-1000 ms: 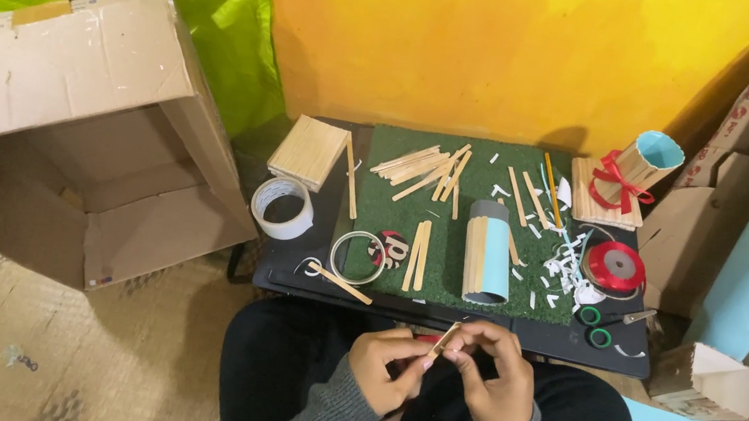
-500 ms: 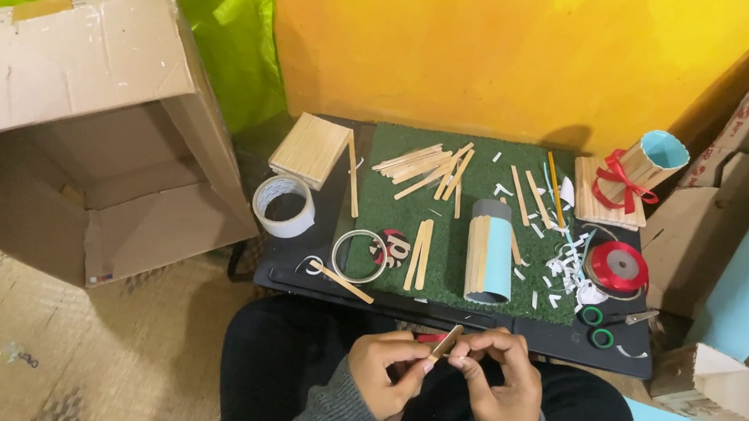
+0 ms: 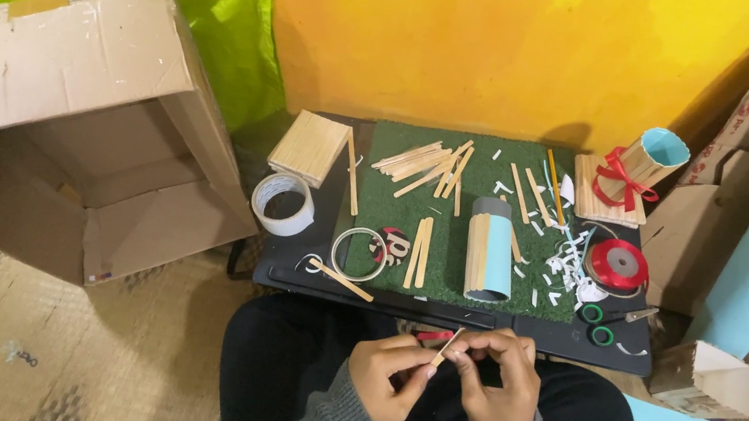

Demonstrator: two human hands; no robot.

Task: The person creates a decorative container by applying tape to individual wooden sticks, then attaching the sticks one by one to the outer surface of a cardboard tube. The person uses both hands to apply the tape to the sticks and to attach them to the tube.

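Observation:
Over my lap, my left hand (image 3: pixel 384 375) and my right hand (image 3: pixel 496 383) meet on a small wooden craft stick (image 3: pixel 444 348), both pinching it between the fingertips. A short red piece (image 3: pixel 435 335) pokes out just above my left fingers. In front of my hands stands a low black table (image 3: pixel 303 275) with a green mat (image 3: pixel 397 199). On the mat lie loose wooden sticks (image 3: pixel 428 164) and a light blue tube partly covered with sticks (image 3: pixel 489 255).
A big open cardboard box (image 3: pixel 65 118) lies on its side at the left. On the table are a white tape roll (image 3: pixel 284 204), a stick panel (image 3: pixel 309 147), a red ribbon spool (image 3: pixel 617 263), green-handled scissors (image 3: pixel 614 322) and a ribboned stick-clad cup (image 3: pixel 641 164). Small cardboard boxes (image 3: pixel 701 377) stand at the right.
My hands have shifted slightly on the stick, turning it a little between the fingertips. Nothing on the table has moved.

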